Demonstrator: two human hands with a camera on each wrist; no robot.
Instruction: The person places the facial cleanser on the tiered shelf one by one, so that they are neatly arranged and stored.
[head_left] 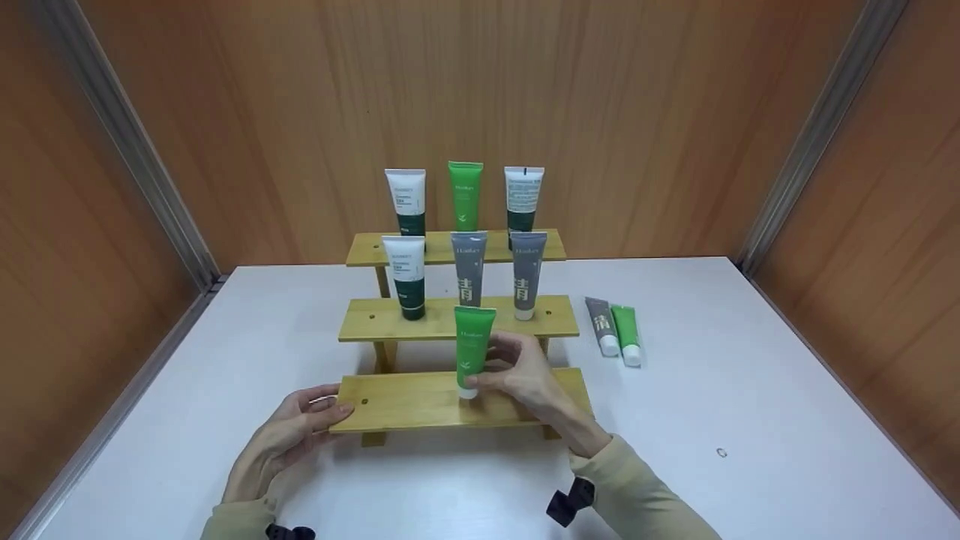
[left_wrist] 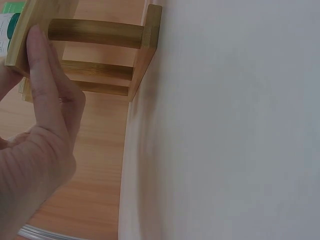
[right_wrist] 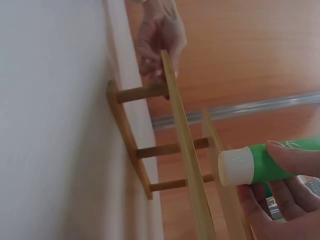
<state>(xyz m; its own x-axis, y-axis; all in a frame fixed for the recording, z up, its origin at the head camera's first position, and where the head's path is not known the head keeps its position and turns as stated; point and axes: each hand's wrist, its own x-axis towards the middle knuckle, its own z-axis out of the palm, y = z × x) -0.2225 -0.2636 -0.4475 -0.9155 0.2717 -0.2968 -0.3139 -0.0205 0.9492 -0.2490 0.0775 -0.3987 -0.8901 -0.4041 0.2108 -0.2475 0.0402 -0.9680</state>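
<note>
Wood-grain walls (head_left: 600, 105) fill the back and sides of the frame, around a white bench (head_left: 675, 420). At centre stands a rack (head_left: 442, 330), three shelves counted, stepped apparently so that each row shows above the one in front.

Two hands are present. At lower left, the left hand (head_left: 296, 424) grips the left end of the bottom shelf (head_left: 412, 405), fingers partly beneath, presumably to steady it. Near centre, the right hand (head_left: 521, 371) pinches one green tube (head_left: 474, 341) from its right side. It is upright, cap down, above the bottom shelf; the right wrist view shows a gap below the cap. This hold leaves the printed front uncovered, probably by choice.

Tubes total nine: three white, three green, three grey. On the top shelf (head_left: 439, 249), upper centre, stand two white tubes (head_left: 407, 201) flanking one green; on the middle shelf (head_left: 360, 326), one white and two grey tubes (head_left: 528, 268). Right of the rack, one grey and one green lie flat side by side, seemingly spares.

One small ring (head_left: 721, 452) lies at lower right; material cannot be determined.
</note>
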